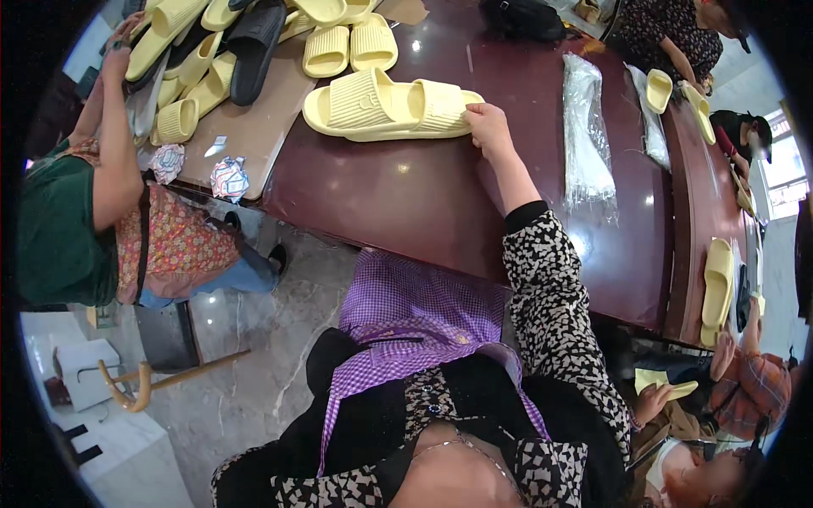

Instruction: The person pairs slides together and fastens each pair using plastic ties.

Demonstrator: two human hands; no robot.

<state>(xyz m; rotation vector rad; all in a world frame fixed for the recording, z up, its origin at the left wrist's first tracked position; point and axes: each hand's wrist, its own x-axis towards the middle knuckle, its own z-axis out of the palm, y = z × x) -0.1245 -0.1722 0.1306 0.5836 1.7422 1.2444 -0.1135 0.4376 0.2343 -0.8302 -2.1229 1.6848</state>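
Observation:
A pair of pale yellow slide slippers with ribbed straps lies on the dark red table, the two pressed together and overlapping. My right hand grips them at their right end, thumb and fingers pinched round the edge. My left hand does not show in the head view. Just beyond the pair, two more yellow slippers sit side by side. At the far left is a heap of yellow slippers with a black slipper among them.
To the right lies a stack of clear plastic bags. Crumpled paper balls rest near the table's left edge. A black bag is at the far side. A person in green stands at left; others work at right, one holding a yellow slipper.

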